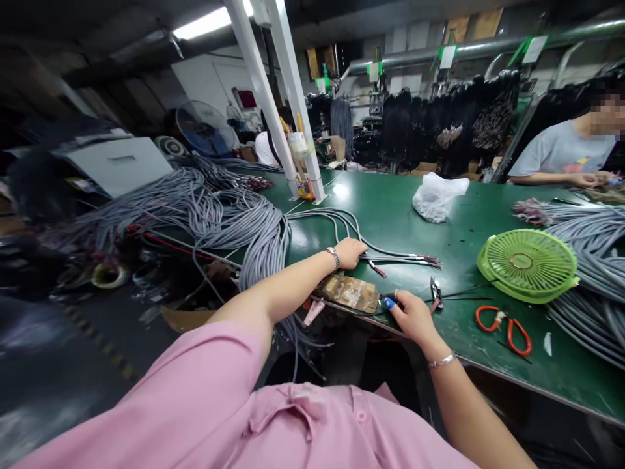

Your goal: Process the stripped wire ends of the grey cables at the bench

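Observation:
My left hand (350, 253) is closed over a few grey cables (390, 256) on the green table. Their stripped ends (430, 261) show red and dark wires, pointing right. One shorter red-tipped end (377, 268) lies just in front of them. My right hand (413, 316), with a blue wrap on the thumb, is bent at the table's front edge, its thumb and fingers close around something dark and thin that I cannot make out. Left of it sits a worn wooden block (349, 292) wrapped in clear tape. Small metal nippers (436, 293) lie just beyond my right hand.
Orange-handled scissors (504, 329) and a green fan (527, 266) lie to the right, by more grey cables (596, 273). A large cable heap (234, 218) covers the left side. A white post (293, 98) and a plastic bag (439, 197) stand farther back. Another person (566, 153) works at far right.

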`<act>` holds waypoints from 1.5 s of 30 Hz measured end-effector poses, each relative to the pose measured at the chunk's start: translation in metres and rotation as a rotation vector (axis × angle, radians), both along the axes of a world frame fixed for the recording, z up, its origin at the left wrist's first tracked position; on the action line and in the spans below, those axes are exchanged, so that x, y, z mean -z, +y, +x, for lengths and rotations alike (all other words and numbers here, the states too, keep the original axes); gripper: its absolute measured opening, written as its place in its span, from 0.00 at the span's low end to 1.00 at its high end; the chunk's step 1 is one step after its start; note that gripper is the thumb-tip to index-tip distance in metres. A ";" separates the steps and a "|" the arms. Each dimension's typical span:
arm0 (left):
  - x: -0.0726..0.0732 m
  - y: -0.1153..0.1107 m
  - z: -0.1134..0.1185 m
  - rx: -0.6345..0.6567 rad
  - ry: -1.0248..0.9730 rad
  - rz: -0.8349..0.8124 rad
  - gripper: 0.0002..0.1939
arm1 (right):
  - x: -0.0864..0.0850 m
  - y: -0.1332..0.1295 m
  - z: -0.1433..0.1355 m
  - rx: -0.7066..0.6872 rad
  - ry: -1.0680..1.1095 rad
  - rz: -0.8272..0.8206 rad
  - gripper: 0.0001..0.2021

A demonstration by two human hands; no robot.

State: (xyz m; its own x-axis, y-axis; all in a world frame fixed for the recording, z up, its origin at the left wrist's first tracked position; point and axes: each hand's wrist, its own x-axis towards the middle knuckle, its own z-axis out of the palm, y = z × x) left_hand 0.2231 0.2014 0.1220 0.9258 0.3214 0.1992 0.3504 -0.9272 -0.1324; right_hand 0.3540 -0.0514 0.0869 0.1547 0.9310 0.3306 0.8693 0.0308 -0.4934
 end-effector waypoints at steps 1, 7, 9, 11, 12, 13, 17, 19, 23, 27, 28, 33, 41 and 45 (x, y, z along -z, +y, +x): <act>0.002 0.003 0.005 0.011 0.032 0.032 0.21 | -0.001 0.000 0.000 -0.005 -0.001 -0.008 0.10; 0.009 0.016 0.011 0.110 0.066 0.083 0.22 | -0.004 -0.003 0.001 -0.010 0.013 -0.019 0.09; 0.003 0.021 0.008 0.147 0.027 0.090 0.24 | -0.004 -0.003 0.002 -0.013 0.020 -0.020 0.09; -0.005 0.030 0.007 0.148 -0.001 0.112 0.25 | -0.004 -0.003 0.004 -0.012 0.026 -0.021 0.09; -0.009 0.036 0.008 0.129 0.000 0.127 0.23 | -0.004 -0.003 0.004 -0.012 0.028 -0.021 0.09; -0.013 0.043 0.009 0.097 0.012 0.143 0.21 | -0.004 -0.003 0.004 -0.013 0.031 -0.021 0.09; -0.017 0.071 0.021 -0.031 0.141 0.183 0.16 | -0.004 -0.002 0.006 -0.026 0.042 -0.027 0.09; -0.013 0.081 0.028 -0.024 0.212 0.185 0.20 | -0.004 -0.002 0.007 -0.030 0.052 -0.032 0.08; -0.002 0.086 0.036 -0.004 0.227 0.145 0.26 | -0.004 -0.002 0.008 -0.036 0.061 -0.037 0.08; 0.001 0.082 0.039 -0.067 0.157 0.070 0.25 | -0.005 -0.003 0.008 -0.039 0.047 -0.043 0.08; 0.000 0.080 0.040 -0.066 0.151 0.056 0.25 | -0.005 -0.003 0.008 -0.036 0.042 -0.044 0.08; -0.009 0.066 0.054 0.008 0.040 0.012 0.22 | -0.004 -0.004 0.009 -0.026 0.028 -0.043 0.08; -0.004 0.027 0.105 0.141 -0.213 -0.184 0.18 | -0.006 -0.006 0.010 -0.027 0.027 -0.044 0.08; -0.010 0.033 0.098 0.188 -0.312 -0.203 0.22 | -0.005 -0.008 0.011 -0.034 0.028 -0.030 0.08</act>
State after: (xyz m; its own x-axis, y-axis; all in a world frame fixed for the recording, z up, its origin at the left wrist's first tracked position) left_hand 0.3215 0.2342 0.1319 0.8773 0.2144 0.4294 0.1674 -0.9752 0.1450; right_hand 0.3646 -0.0598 0.0924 0.1315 0.9452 0.2988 0.8536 0.0452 -0.5189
